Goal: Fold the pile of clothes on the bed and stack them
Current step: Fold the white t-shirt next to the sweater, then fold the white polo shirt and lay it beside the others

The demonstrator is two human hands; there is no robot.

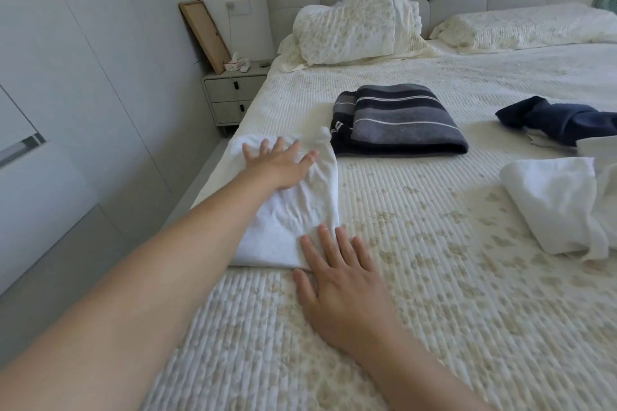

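Your left hand [279,166] lies flat with fingers spread on a folded white garment [290,210] near the edge of the bed [434,277]. Your right hand [340,280] rests open on the quilt, its fingertips [322,232] touching the garment's near corner. Just beyond your left fingertips lies a folded striped dark garment [397,120]. Well off to the right of your right fingers sit loose white clothes [554,207] and a navy piece [561,117].
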